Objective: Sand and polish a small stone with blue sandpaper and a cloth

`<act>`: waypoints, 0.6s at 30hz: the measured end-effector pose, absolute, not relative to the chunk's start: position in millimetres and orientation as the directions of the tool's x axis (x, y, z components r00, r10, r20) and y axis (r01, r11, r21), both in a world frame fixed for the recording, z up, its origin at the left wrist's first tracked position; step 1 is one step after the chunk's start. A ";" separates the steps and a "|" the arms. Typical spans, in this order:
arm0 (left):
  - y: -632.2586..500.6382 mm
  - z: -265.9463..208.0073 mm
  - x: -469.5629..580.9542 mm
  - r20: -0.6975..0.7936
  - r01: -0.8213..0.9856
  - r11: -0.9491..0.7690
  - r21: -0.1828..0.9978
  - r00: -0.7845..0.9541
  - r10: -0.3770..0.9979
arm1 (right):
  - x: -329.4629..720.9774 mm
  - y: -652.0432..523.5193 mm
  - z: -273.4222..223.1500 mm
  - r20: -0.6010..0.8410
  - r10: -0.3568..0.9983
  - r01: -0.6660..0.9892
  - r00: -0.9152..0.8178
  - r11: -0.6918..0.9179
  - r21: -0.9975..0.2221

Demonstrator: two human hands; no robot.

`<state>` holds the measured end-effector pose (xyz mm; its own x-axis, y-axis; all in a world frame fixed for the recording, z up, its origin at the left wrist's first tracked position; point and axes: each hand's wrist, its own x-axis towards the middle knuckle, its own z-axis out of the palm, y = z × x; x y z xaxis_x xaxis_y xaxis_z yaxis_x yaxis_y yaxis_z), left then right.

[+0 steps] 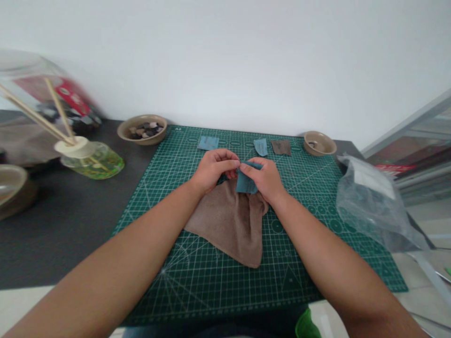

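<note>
Over the middle of the cutting mat (225, 291), my right hand (264, 178) is closed on a folded blue piece of sandpaper (246, 184) with faint print on its back. My left hand (219, 170) meets it from the left, thumb and fingers pinched together at the sandpaper's edge. Whatever is in that pinch is too small or hidden to name. A brown cloth (225, 223) lies crumpled on the mat beneath both hands. Farther back lie two flat blue sandpaper pieces (208, 142) (260, 147) and a brown piece (281, 147).
A bowl of pebbles (143, 129) stands at the back left, a smaller bowl (320, 143) at the back right. To the left are a reed diffuser (93, 157) and another bowl (14, 190). A clear plastic bag (377, 202) overhangs the right edge.
</note>
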<state>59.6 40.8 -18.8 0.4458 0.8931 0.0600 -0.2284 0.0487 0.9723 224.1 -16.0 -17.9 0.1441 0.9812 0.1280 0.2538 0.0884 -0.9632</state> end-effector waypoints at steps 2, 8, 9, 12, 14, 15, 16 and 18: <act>40.9 -18.9 59.4 0.058 -0.229 0.051 0.972 0.446 0.893 | 224.7 -16.0 -17.9 0.137 0.981 0.262 0.138 0.097 -0.960; 41.7 -18.7 59.1 0.051 -0.239 0.063 0.969 0.442 0.895 | 226.1 -15.4 -20.1 0.143 0.982 0.275 0.120 0.106 -0.956; 41.8 -18.7 59.1 0.049 -0.240 0.066 0.969 0.443 0.895 | 226.2 -15.3 -20.2 0.143 0.983 0.276 0.117 0.107 -0.955; 41.7 -18.7 59.1 0.042 -0.242 0.075 0.967 0.446 0.894 | 226.0 -15.6 -19.4 0.144 0.983 0.278 0.115 0.107 -0.955; 41.8 -18.8 59.2 0.039 -0.244 0.081 0.966 0.448 0.893 | 225.5 -16.1 -17.9 0.146 0.982 0.280 0.117 0.108 -0.954; 41.9 -18.8 59.2 0.036 -0.246 0.084 0.966 0.449 0.893 | 225.2 -16.3 -17.2 0.147 0.982 0.281 0.118 0.109 -0.954; 42.1 -18.8 59.1 0.034 -0.247 0.089 0.965 0.451 0.892 | 225.0 -16.5 -16.5 0.147 0.982 0.281 0.119 0.109 -0.953; 42.8 -18.7 58.8 0.027 -0.250 0.100 0.963 0.459 0.888 | 224.7 -16.9 -15.9 0.147 0.982 0.280 0.120 0.108 -0.954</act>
